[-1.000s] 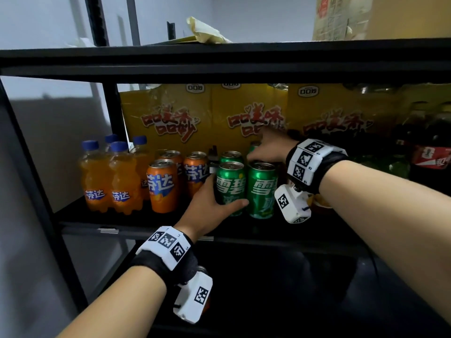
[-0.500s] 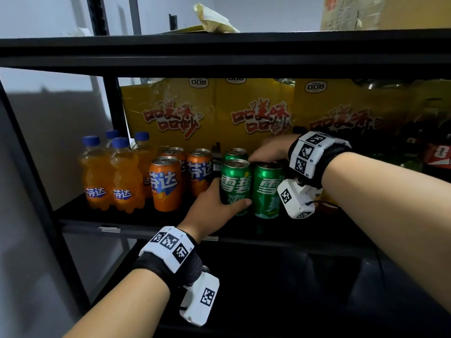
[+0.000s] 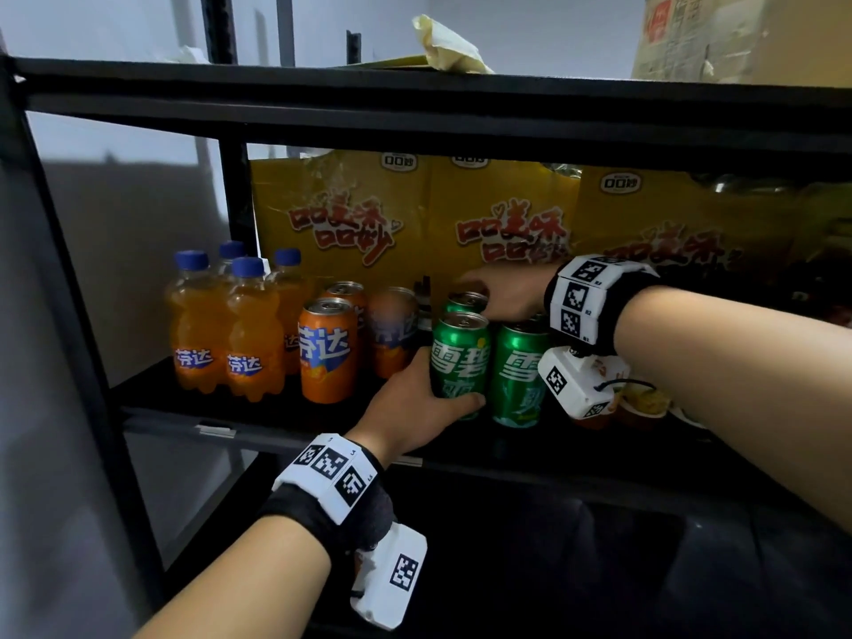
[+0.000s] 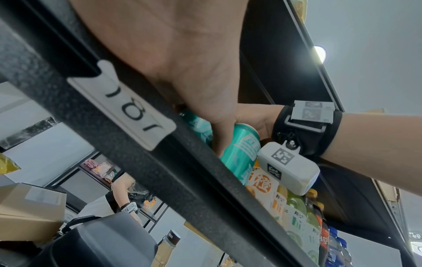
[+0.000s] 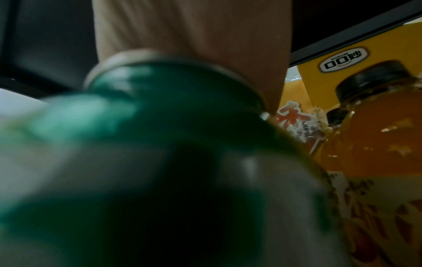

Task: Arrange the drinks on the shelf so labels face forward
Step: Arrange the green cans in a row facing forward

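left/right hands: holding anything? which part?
Left hand grips the front-left green can around its lower body, thumb across the front. Right hand reaches over the back green can, fingers at its top rim; actual grip unclear.

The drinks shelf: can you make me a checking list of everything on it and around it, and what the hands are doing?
Surface: black shelf, white tag on its front edge.
Job's things: front green can and the green can beside it show labels forward; rear green can mostly hidden. Orange cans and orange bottles face forward.
Clutter: yellow boxes behind; snack cups at right.
Grips: left hand holds the front green can; right hand rests on the rear green can's top.
Cables: thin wire by right wrist camera.
Surroundings: cardboard box on upper shelf.
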